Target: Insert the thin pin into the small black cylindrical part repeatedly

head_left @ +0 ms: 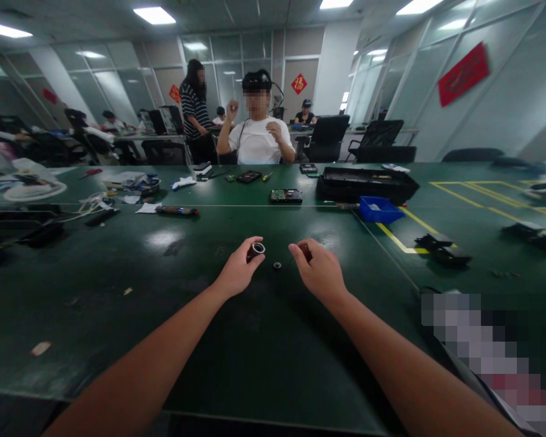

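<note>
My left hand (pixel 239 267) is closed around a short dark cylinder (pixel 256 249), whose open end with a pale metal ring faces up toward me. To its right, my right hand (pixel 321 267) is curled with thumb and fingers together around a small dark brown piece (pixel 306 250). Something thin and dark seems to stick out below the thumb, too faint to name. Between the two hands a small round metal part (pixel 277 265) lies on the green table (pixel 236 376), touched by neither.
Beyond my hands lie a hard drive (pixel 286 196), a blue bin (pixel 380 210), a long black tray (pixel 368 185) and a dark tool (pixel 177 210). Black parts (pixel 443 249) sit at the right. A person in white (pixel 260 139) sits across the table, both hands raised.
</note>
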{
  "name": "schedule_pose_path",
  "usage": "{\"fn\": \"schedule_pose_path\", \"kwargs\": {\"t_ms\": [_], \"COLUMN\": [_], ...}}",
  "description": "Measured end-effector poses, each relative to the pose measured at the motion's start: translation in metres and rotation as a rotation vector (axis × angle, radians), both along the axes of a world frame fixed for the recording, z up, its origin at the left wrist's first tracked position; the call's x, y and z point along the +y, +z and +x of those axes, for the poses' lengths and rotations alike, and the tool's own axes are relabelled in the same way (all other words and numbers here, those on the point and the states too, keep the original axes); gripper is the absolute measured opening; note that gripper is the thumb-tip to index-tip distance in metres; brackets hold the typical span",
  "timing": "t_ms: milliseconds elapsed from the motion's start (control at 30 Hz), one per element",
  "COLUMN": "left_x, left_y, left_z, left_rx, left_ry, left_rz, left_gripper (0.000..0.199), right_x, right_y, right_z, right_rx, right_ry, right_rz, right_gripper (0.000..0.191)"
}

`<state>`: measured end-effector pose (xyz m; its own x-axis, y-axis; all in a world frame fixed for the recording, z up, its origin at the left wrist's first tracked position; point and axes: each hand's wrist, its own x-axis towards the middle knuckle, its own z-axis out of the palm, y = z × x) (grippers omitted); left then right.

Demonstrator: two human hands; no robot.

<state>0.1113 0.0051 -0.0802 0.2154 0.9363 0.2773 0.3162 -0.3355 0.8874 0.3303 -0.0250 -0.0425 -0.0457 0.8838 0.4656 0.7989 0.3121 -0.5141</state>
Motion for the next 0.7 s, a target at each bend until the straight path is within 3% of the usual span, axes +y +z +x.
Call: {"fn": "schedule_pose_path", "kwargs": {"t_ms": [67,167,400,700], "left_x": [0.001,0.002,0.001,0.024], "left_y": [0.002,0.011,0.030,0.019], "left_z": [0.000,0.002,0.016,0.031], "left_rx": [-0.077,-0.035,0.390,0.920], "left_ry": [-0.024,-0.055,-0.057,-0.218], "left_rz": [-0.040,-0.087,0.014,0.129], "left_gripper": [0.042,0.037,0.029,0.039], "right_x": [0.001,0.002,0.004,0.002], "right_y": [0.001,0.000,-0.002,0.000], "right_z": [0.001,0.002,0.001,0.000], "right_rx": [-0.003,-0.013,-0.035,-0.036], "right_ry": [-0.010,-0.018,-0.022,-0.008], "right_rz": [0.000,-0.020,-0.036,-0.058], "right_gripper": [0.037,0.038,0.036,0.032]}}
